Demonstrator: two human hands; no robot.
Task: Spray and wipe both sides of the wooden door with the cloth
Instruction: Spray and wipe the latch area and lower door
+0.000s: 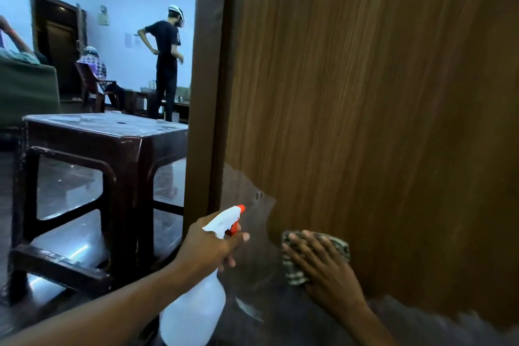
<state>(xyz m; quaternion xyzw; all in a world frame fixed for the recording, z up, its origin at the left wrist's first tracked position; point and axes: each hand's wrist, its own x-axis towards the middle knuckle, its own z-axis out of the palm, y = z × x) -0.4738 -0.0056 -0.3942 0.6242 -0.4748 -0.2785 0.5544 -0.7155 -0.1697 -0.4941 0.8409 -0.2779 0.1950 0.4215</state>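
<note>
Where the head view looks down along the open wooden door (365, 93), the cloth (295, 272) lies flat against the door's face low down, a little in from its left edge. It is pinned there by the right hand (325, 267), whose fingers are spread straight over it rather than curled round it. The left hand (210, 247) grips the neck of the spray bottle (196, 312), forefinger out by the orange trigger, with the nozzle aimed at a duller grey patch beside that edge; whether the patch is wet I cannot tell. The cloth looks soft and limp, so it likely needs a broad palm to stop it bunching. The pale bottle seems light plastic, best held at the neck. A dark stool (106, 135) stands beyond the door's edge.
</note>
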